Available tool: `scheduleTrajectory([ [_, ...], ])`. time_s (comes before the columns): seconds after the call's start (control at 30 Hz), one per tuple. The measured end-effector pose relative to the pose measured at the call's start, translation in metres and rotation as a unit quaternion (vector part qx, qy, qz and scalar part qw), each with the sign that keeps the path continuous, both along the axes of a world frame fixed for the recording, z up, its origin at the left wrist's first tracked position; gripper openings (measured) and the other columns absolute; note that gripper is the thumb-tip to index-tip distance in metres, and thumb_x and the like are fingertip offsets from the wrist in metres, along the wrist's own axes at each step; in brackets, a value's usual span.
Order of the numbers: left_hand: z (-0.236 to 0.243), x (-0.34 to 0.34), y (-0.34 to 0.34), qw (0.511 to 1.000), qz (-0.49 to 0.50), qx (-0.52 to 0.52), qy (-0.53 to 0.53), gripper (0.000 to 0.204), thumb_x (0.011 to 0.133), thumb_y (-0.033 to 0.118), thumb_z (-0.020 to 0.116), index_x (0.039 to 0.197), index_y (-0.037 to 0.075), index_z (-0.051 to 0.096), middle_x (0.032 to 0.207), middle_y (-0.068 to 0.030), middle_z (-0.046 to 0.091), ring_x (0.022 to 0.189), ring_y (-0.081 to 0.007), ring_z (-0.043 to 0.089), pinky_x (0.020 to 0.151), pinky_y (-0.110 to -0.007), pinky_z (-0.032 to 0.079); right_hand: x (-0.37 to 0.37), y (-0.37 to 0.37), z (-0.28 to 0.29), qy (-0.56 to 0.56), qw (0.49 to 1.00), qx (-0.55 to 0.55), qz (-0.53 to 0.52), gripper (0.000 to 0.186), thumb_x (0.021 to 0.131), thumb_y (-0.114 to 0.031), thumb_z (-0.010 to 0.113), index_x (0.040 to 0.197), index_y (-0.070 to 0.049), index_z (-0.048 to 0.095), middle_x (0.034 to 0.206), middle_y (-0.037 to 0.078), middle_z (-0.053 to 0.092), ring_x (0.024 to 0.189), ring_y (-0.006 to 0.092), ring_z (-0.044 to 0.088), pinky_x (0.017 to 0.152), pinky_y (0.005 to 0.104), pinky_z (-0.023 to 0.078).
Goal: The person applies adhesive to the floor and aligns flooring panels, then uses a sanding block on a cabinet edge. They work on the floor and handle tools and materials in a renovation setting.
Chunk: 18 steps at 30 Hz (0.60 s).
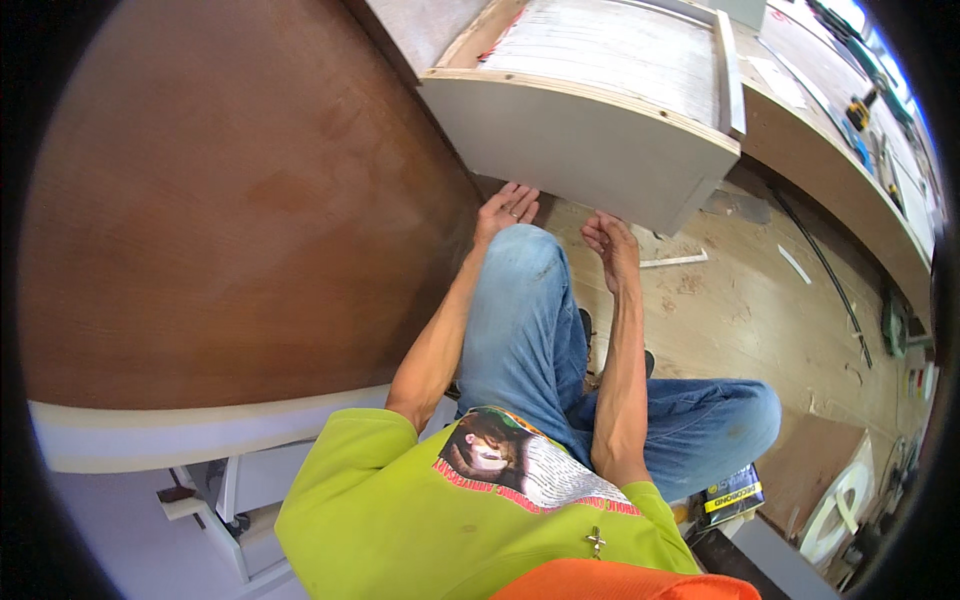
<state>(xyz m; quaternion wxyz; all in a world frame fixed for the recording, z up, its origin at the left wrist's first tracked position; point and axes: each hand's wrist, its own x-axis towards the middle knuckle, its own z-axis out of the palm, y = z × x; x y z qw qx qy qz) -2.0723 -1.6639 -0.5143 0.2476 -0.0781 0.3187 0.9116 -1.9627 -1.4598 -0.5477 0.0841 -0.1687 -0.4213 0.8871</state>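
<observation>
A grey box-like cabinet (570, 140) with pale raw wood edges stands in front of my knees. My left hand (508, 212), a ring on one finger, reaches to its lower edge beside the brown panel. Its fingers are stretched out, the tips against or just under that edge. Near the cabinet's lower right part is my right hand (612, 242), its fingers curled in toward the thumb. Whatever these fingers may hold is too small or hidden to make out.
A large brown wooden panel (240, 210) rises on the left. At the right runs a long workbench (840, 170) with a yellow-and-black power tool (860, 110). White strips (675, 260), a dark rod (825, 255) and shavings lie on the wood floor. A tape roll (838, 510) sits lower right.
</observation>
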Motion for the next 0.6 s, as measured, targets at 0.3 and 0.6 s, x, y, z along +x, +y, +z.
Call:
scheduleTrajectory([
  [0.3,-0.003,0.004,0.015,1.0,0.01,-0.002,-0.002,0.031,0.089,0.019,0.056,0.112,-0.002,0.057,0.116,-0.0209,0.06,0.115,-0.0347,0.056,0.098,-0.046,0.049,-0.003,0.01,-0.009,-0.046,0.998,0.029,-0.009,0.028,0.096,-0.026,0.06,0.11,-0.002,0.061,0.092,0.006,0.062,0.085,0.0167,0.063,0.08,0.0297,0.051],
  [0.6,-0.017,-0.025,0.005,0.995,-0.007,-0.093,0.027,0.044,0.092,0.019,0.052,0.124,-0.011,0.053,0.131,-0.0238,0.054,0.127,-0.0348,0.05,0.108,-0.043,0.041,-0.008,0.009,-0.015,0.018,0.998,0.0,-0.06,0.034,0.092,-0.023,0.065,0.113,0.002,0.06,0.097,0.014,0.069,0.081,0.0193,0.068,0.075,0.0316,0.056],
])
